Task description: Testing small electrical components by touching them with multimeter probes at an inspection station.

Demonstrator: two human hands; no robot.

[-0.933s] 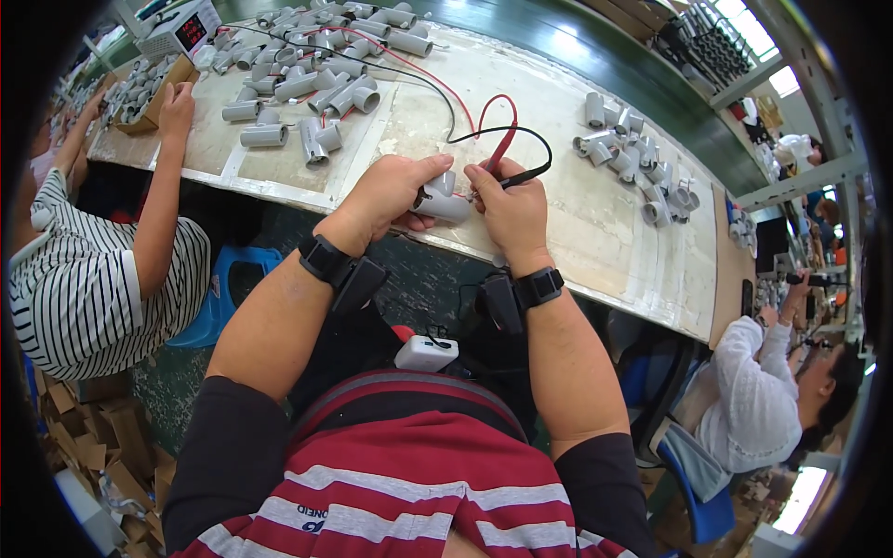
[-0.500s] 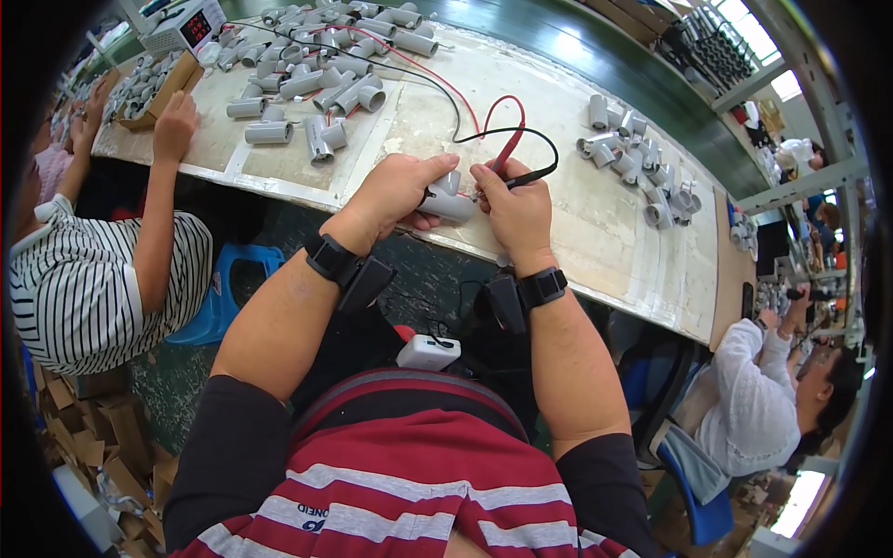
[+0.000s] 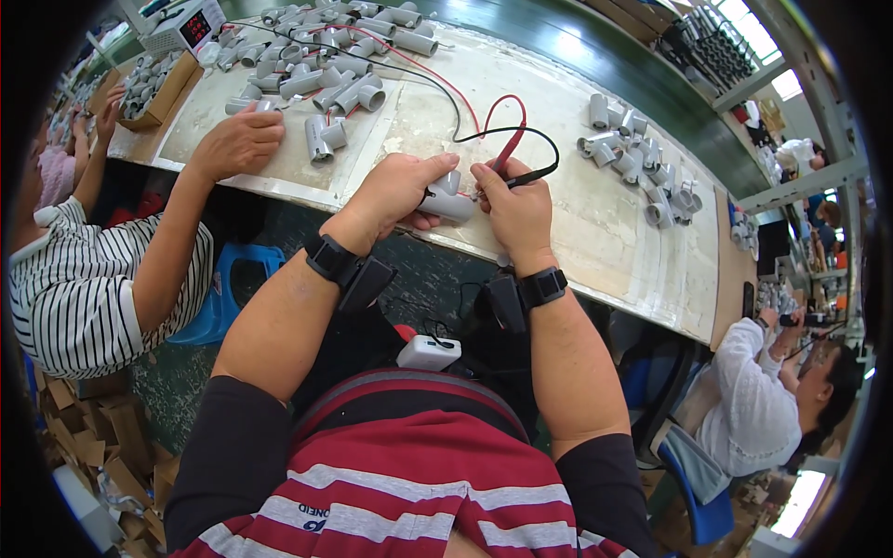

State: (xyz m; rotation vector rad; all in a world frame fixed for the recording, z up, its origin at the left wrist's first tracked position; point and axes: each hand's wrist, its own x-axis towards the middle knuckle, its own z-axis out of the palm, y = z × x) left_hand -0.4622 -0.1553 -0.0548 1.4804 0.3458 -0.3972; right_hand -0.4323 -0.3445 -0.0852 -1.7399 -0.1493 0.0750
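Workbench [image 3: 595, 232], grey fitting [image 3: 450, 197] between fingers [image 3: 437, 167]

Single head-worn fisheye view, looking steeply down and forward over the wearer's chest; workbench [image 3: 595, 214] close ahead, far edge bending along the upper rim.

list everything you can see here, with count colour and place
grey part: one, held in left hand at bench edge
test probes: two, red and black, in right hand
leads: red and black, across bench to meter
meter: one, white, red display, far left
grey parts, left pile: many, far bench
grey parts, right pile: many, right of bench
cardboard box: one, brown, far left
co-worker's hand: on bench, left
left hand: wrist strap
right hand: wrist strap
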